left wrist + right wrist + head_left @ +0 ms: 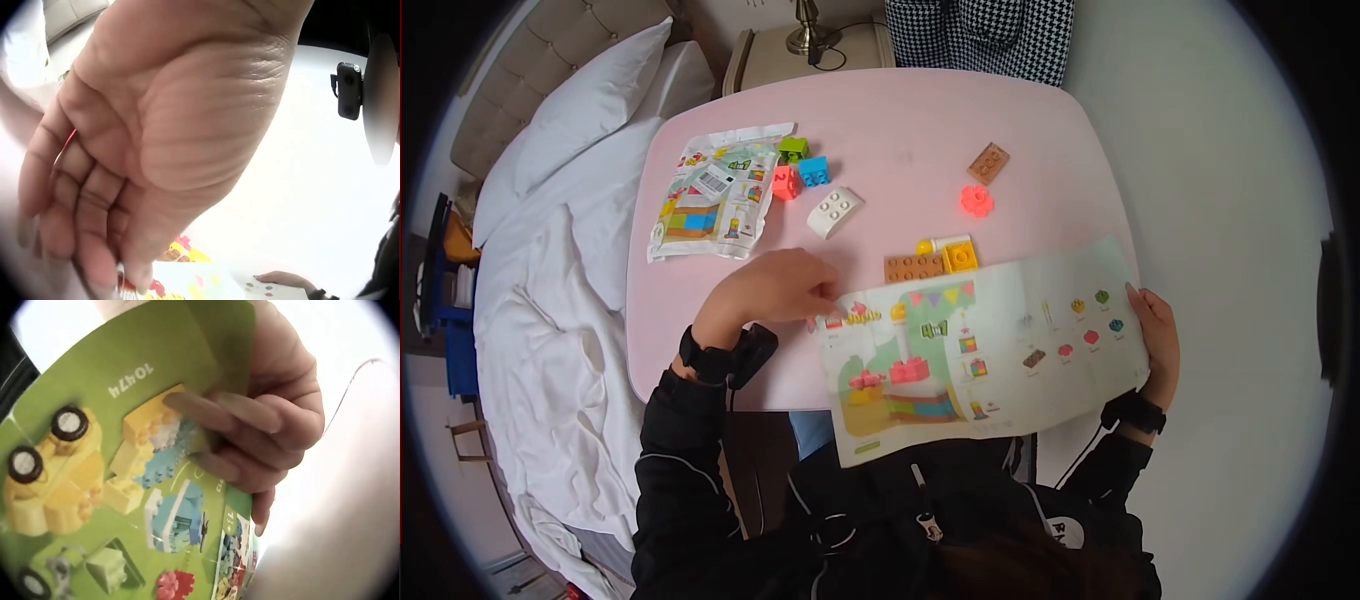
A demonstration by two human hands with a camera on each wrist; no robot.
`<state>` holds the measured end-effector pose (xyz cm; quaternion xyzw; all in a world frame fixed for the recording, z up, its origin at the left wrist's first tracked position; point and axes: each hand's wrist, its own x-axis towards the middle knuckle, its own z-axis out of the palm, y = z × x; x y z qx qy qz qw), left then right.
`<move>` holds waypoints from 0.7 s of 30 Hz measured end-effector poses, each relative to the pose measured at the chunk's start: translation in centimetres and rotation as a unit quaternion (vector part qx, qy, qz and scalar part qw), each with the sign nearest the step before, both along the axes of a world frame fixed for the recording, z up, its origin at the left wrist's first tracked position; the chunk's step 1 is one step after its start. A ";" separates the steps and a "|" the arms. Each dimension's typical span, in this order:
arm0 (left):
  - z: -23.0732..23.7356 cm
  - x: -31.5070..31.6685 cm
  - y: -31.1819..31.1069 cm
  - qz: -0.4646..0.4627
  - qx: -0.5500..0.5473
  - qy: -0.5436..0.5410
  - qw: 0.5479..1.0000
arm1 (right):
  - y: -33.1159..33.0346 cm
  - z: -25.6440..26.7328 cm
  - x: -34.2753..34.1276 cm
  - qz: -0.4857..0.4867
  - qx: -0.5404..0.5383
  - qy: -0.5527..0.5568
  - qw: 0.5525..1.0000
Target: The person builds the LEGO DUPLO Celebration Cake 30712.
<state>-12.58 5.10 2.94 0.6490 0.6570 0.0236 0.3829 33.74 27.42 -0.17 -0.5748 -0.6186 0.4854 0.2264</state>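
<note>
A large printed instruction sheet point(990, 350) spans the front of the pink table and hangs past its near edge. My left hand point(775, 287) pinches its upper left corner between thumb and fingertips, as the left wrist view shows near the printed sheet point(164, 286). With the thumb on the front, my right hand point(1160, 335) grips the right edge. Its fingers point(250, 434) spread over the green back side, printed with toy models. Just beyond the top edge lie a brown brick point(913, 267), a yellow brick point(961, 257) and a white piece with a yellow end point(941, 245), partly covered.
On the pink table point(890, 120), a printed plastic bag point(712, 195) lies at the left. Beside it are green point(793, 150), blue point(814, 171) and coral point(785, 183) bricks and a white curved brick point(835, 212). A brown plate point(989, 163) and coral flower piece point(976, 201) lie farther right.
</note>
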 end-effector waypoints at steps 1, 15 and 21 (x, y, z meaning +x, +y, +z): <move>-0.3 -0.4 -0.3 0.026 0.050 0.020 0.998 | -0.1 0.2 -0.5 0.003 0.015 -0.007 1.000; -1.2 -1.8 -0.3 0.159 0.379 0.049 0.911 | 1.4 -4.7 -3.9 0.032 0.213 -0.015 0.976; -1.9 -3.3 -2.7 0.296 0.338 -0.387 0.805 | -2.1 0.3 -6.6 -0.073 0.105 0.238 0.963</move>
